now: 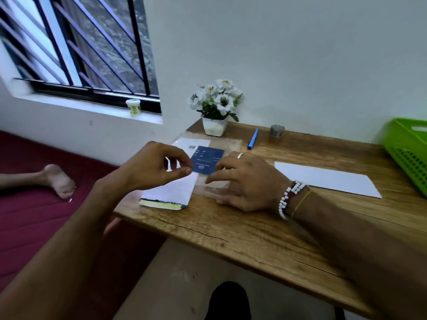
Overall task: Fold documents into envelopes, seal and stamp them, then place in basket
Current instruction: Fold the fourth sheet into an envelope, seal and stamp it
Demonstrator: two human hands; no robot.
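The left hand hangs over the white envelope with thumb and forefinger drawn close at the left edge of a blue card. Whether they actually pinch it cannot be told. The right hand lies spread, fingers straight, pressing on a clear plastic sleeve just beside the card.

The envelope sits at about 8 o'clock on the table, its yellow-strip flap close to the left edge. A nudge from the left wrist could push it off onto the maroon mat. The sleeve looks slick (glossy film on wood), so the pressing hand may skid and drag the card askew.

The wooden table stands against a white wall. A folded white document lies at 3 o'clock and the green basket at 2. A blue pen, a small grey roll and potted white flowers stand near 12. A barred window lies at 10 o'clock, with someone's bare foot resting on the mat.
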